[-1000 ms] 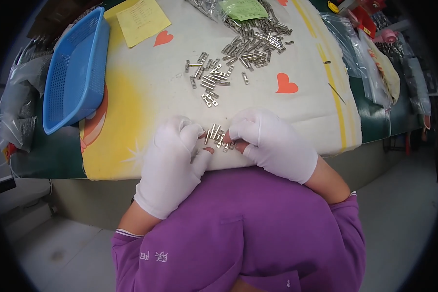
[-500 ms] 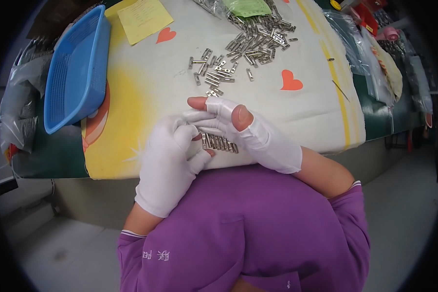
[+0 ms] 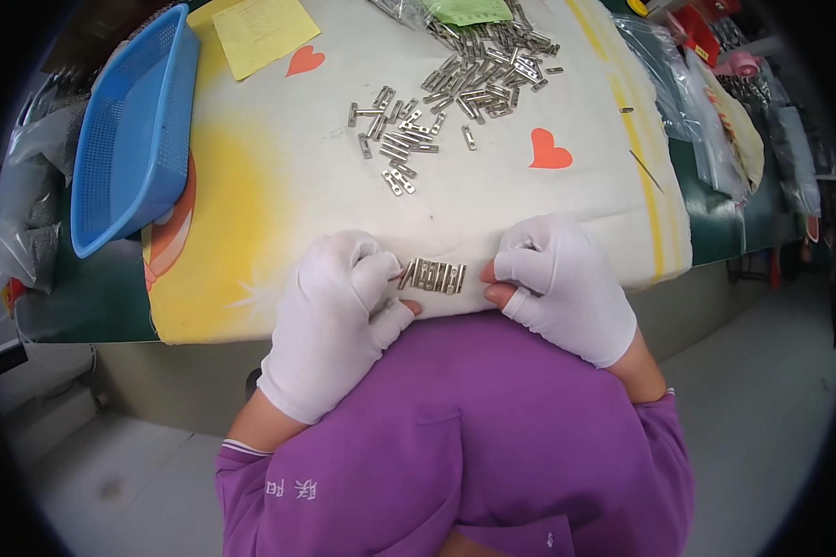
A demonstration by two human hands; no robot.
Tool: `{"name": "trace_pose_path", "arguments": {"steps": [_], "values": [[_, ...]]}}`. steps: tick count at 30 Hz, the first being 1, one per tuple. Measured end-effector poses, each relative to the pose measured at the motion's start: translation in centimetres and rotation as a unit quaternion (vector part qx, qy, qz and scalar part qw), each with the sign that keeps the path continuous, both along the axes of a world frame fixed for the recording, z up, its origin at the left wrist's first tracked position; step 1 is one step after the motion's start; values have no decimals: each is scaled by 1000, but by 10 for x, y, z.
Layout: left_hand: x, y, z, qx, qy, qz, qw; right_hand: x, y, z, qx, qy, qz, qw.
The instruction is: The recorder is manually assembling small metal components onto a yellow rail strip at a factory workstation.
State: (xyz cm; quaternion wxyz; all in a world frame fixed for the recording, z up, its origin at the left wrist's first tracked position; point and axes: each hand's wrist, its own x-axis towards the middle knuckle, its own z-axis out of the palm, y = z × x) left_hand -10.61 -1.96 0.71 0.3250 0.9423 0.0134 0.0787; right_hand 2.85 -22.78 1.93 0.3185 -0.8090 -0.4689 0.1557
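The row of metal pieces (image 3: 437, 276) lies on the white-and-yellow cloth (image 3: 316, 176), close to the near edge of the table (image 3: 97, 302), between the two hands. Each piece is a narrow, silvery bar with a shiny finish; small holes show in the flat faces of some. The pieces stand side by side. The long axis of each runs from the near edge toward the far edge, far end inclined slightly right—the leftmost piece leans more. The row itself extends roughly along the near edge.

Left hand (image 3: 334, 316): fingertips at the row's left end; whether they grip the leftmost piece cannot be determined. Right hand (image 3: 562, 288): thumb and forefinger slightly parted, clear of the row's right end—nothing visible between them.
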Motion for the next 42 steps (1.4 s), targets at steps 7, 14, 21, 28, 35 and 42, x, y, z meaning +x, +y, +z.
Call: {"name": "trace_pose_path", "arguments": {"steps": [7,14,21,28,35,42], "values": [[0,-2,-1,16,-3,12,1000,1,0,-10,3,-34,58,998],[-7,5,-1,22,-6,56,998,-5,23,-20,49,-121,112,985],[-19,20,-3,47,-16,97,994,-8,42,-10,-11,-163,141,976],[-23,32,-4,64,-35,157,985,22,46,-3,47,-214,23,975],[-12,30,-9,62,-56,147,986,36,78,8,-115,-92,-43,988],[-6,40,-11,68,-68,135,986,34,105,-5,-59,-64,62,994]]}}
